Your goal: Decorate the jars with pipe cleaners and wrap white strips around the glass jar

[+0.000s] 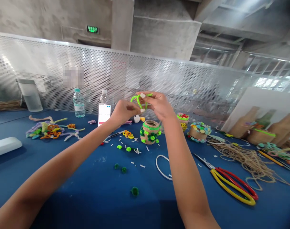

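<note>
My left hand (125, 112) and my right hand (159, 103) are raised close together above the table. Between them is a bright green pipe cleaner (139, 101), bent into loops. The fingers of each hand are pinched on it. Just below stands a twine-wrapped jar (151, 130) with green trim and green pom-pom shapes around its side. Small light green pieces (128, 149) and dark green balls (134, 191) lie on the blue table in front of the jar.
Scissors (222, 176) with red and yellow handles and tangled twine (245, 156) lie right. Colored pipe cleaners (49, 128), a water bottle (79, 103) and a lit phone (104, 114) are left. A decorated jar (199, 132) stands right of my right arm. A perforated screen (106, 68) rises behind.
</note>
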Available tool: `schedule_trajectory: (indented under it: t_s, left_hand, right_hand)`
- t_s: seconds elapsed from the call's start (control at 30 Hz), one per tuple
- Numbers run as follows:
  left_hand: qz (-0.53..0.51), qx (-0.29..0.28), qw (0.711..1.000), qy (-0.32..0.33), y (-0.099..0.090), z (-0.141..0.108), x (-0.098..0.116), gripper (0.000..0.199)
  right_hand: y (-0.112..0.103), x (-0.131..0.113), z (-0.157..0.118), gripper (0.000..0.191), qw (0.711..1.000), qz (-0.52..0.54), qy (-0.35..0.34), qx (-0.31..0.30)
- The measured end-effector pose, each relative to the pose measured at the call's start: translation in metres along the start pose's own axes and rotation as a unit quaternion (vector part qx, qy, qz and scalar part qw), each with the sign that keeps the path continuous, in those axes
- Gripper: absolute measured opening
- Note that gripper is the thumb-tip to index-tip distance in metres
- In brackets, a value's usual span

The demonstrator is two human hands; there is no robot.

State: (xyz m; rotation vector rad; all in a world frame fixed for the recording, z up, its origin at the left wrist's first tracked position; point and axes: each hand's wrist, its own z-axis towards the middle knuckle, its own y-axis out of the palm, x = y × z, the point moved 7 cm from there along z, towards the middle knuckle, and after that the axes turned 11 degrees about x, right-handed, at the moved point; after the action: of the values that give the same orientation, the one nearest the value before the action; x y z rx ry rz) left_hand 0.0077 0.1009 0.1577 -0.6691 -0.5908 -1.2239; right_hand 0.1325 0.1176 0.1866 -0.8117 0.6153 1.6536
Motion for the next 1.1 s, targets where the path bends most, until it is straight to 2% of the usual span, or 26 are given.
schedule_trajectory:
  t_s: [0.1,0.2,0.3,0.33,0.4,0.5,0.57,0.67,0.77,0.9,0.97,1.03,1.1]
  left_hand:
    - [0.063,0.050,0.996,0.037,-0.006,0.004,0.000,0.018]
    - [0.060,0.091,0.993,0.053,-0.010,0.003,0.003,0.019]
    - [0.011,0.113,0.993,0.019,-0.012,-0.016,-0.001,0.030]
    - [-0.014,0.091,0.996,-0.018,-0.010,-0.028,-0.008,0.037]
    - [-0.058,-0.004,0.991,-0.120,0.001,-0.061,-0.024,0.045]
    - [-0.051,-0.165,0.948,-0.268,0.015,-0.128,-0.045,0.043]
    - [-0.028,-0.240,0.916,-0.321,0.021,-0.171,-0.051,0.029]
    - [-0.001,-0.289,0.888,-0.359,0.027,-0.213,-0.052,0.018]
    - [0.044,-0.310,0.897,-0.312,0.033,-0.225,-0.046,0.013]
    - [0.069,-0.362,0.917,-0.151,0.043,-0.210,-0.034,0.007]
    - [0.058,-0.385,0.918,-0.069,0.045,-0.202,-0.031,0.016]
    - [0.066,-0.367,0.928,-0.006,0.041,-0.194,-0.035,0.023]
    - [0.101,-0.301,0.948,0.011,0.032,-0.184,-0.047,0.030]
  right_hand:
    - [-0.005,-0.003,0.002,0.027,0.999,-0.026,0.013,0.031]
    - [-0.005,-0.006,0.000,0.023,0.997,-0.042,0.019,0.057]
    - [-0.007,-0.006,-0.025,0.020,0.992,-0.084,-0.006,0.096]
    - [-0.007,-0.004,-0.041,0.021,0.988,-0.115,-0.010,0.101]
    - [-0.007,0.007,-0.082,0.025,0.980,-0.178,0.018,0.090]
    - [-0.005,0.034,-0.159,0.027,0.973,-0.169,0.150,0.049]
    - [-0.004,0.047,-0.205,0.026,0.963,-0.129,0.235,0.038]
    - [0.000,0.058,-0.248,0.028,0.946,-0.089,0.313,0.018]
    - [0.001,0.063,-0.259,0.025,0.941,-0.089,0.326,-0.023]
    - [-0.003,0.066,-0.248,0.014,0.960,-0.131,0.237,-0.073]
    - [-0.009,0.071,-0.243,0.015,0.966,-0.148,0.197,-0.080]
    - [-0.016,0.078,-0.241,0.021,0.967,-0.173,0.170,-0.083]
    - [-0.022,0.084,-0.239,0.027,0.963,-0.208,0.144,-0.096]
